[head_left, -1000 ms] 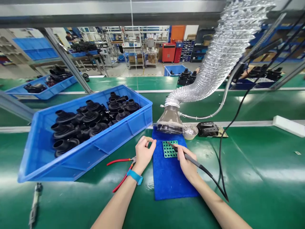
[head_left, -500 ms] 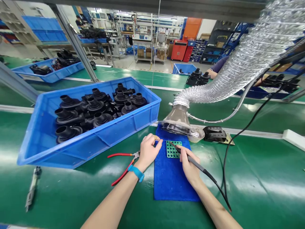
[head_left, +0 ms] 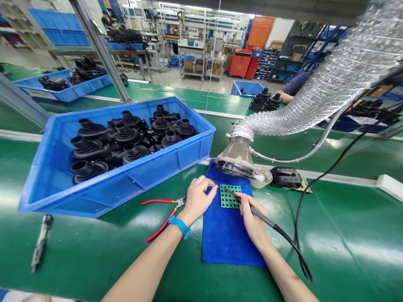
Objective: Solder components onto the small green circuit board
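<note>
- Well, a thin green perforated circuit board [head_left: 229, 196] lay flat on a blue cloth mat [head_left: 231, 239]; it looked light, stiff and fairly fragile, best taken by its edges.
- The right hand [head_left: 252, 222] held a black pen-style soldering iron [head_left: 264, 219] in a narrow pencil grip, its tip at the board's corner.
- The left hand [head_left: 198, 200] was curled narrow beside the board; anything pinched was too small to tell.
- Red-handled pliers [head_left: 157, 201] lay left of the mat, below a blue plastic crate [head_left: 126, 186] of black moulded parts [head_left: 132, 153].
- A flared metal fume hood [head_left: 237, 157] hung just beyond the mat.
</note>
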